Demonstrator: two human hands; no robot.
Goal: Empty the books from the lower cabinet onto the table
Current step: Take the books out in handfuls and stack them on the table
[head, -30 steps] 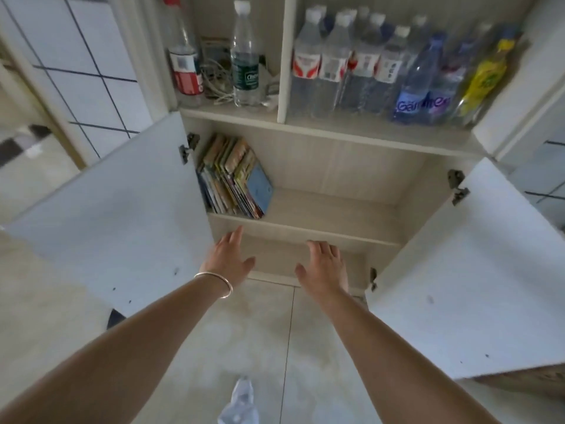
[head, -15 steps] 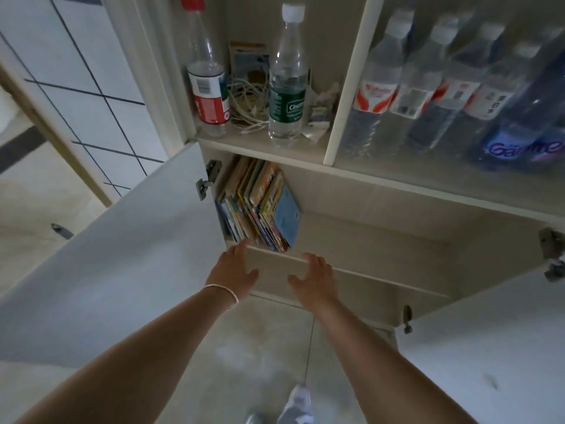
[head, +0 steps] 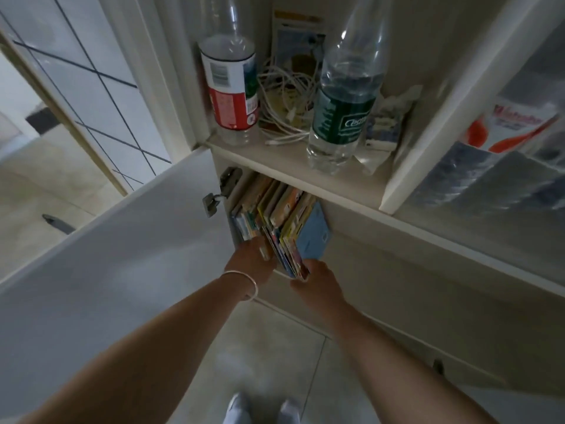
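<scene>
A row of thin colourful books [head: 281, 221] leans against the left wall of the lower cabinet, with a light blue book [head: 313, 235] as the rightmost one. My left hand [head: 249, 260], with a silver bangle at the wrist, is at the row's left front, its fingers reaching between the books. From below and to the right, my right hand [head: 316, 281] touches the bottom front corner of the row. Neither hand's grasp is plainly visible; the fingertips are hidden among the books.
The white left cabinet door [head: 122, 270] stands open beside my left arm. On the shelf above are a red-labelled bottle [head: 230, 87], tangled white cables [head: 286, 108], a green-labelled water bottle [head: 344, 102], and more bottles [head: 504, 142] at right. My shoes [head: 260, 411] stand on tiled floor below.
I have moved closer to the cabinet. Both hands went forward from in front of the shelf edge onto the row of books, left hand into its left side, right hand under its front corner.
</scene>
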